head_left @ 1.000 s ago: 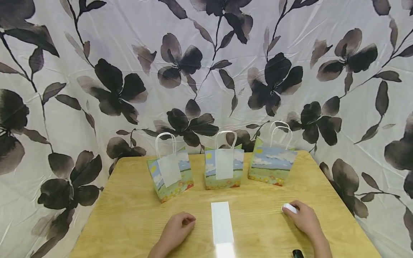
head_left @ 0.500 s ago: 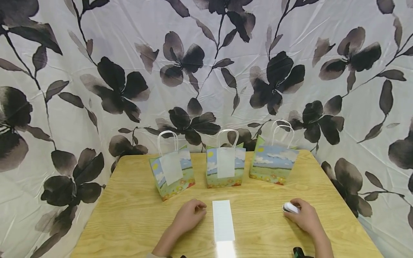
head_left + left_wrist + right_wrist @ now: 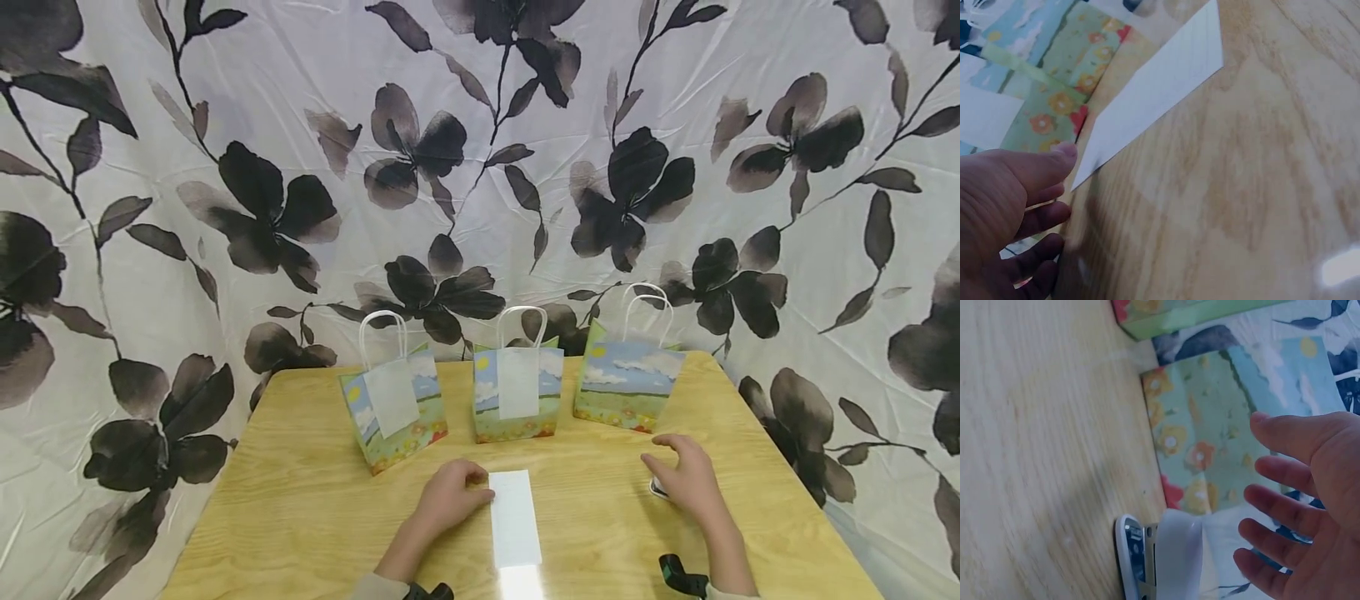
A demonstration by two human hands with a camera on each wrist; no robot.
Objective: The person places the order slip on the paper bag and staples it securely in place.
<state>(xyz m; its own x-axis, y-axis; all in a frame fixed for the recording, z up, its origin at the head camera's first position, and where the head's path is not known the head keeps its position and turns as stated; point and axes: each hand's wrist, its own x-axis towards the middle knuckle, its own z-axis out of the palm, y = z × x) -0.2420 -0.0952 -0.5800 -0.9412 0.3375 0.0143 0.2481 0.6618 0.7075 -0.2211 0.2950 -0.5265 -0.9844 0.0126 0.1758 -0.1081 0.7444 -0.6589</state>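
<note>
A white paper strip (image 3: 515, 518) lies flat on the wooden table. My left hand (image 3: 452, 498) is at its left edge, thumb and fingers loosely bent with nothing held; in the left wrist view the thumb (image 3: 1054, 164) is close to the strip's near corner, and I cannot tell whether it touches. On the right, a white stapler (image 3: 1179, 556) rests on the table, mostly hidden under my right hand (image 3: 692, 477) in the head view. That hand hovers above it with fingers spread and nothing held.
Three paper gift bags with a meadow print stand along the back: a left bag (image 3: 420, 437) and a middle bag (image 3: 517, 430), each with a white paper on its front, and a right bag (image 3: 630, 383) without one. A floral cloth (image 3: 555, 250) hangs behind the table (image 3: 300, 467).
My right hand has let go of the stapler and spread its fingers above it. My left hand has moved right, up to the paper strip's edge.
</note>
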